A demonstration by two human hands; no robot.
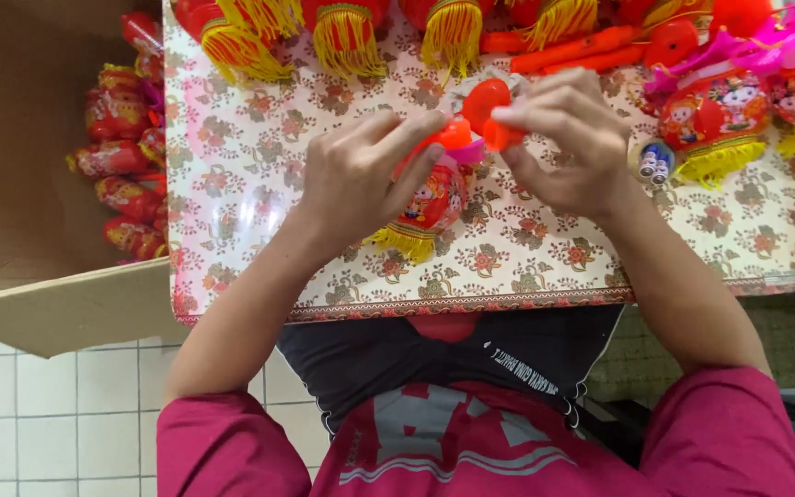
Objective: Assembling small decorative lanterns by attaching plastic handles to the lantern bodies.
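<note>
My left hand (361, 175) grips a small red toy lantern (430, 201) with a yellow fringe, held just above the floral-patterned table (241, 184). My right hand (558, 138) pinches a red-orange plastic piece (488, 109) at the lantern's top. Both hands meet over the middle of the table. The fingers hide how the piece joins the lantern.
More red lanterns with yellow tassels (342, 32) line the table's far edge. A finished lantern (715, 115) and orange plastic handles (581, 51) lie at the right, with two small batteries (655, 161) nearby. A cardboard box (39, 184) at the left holds wrapped red lanterns (126, 156).
</note>
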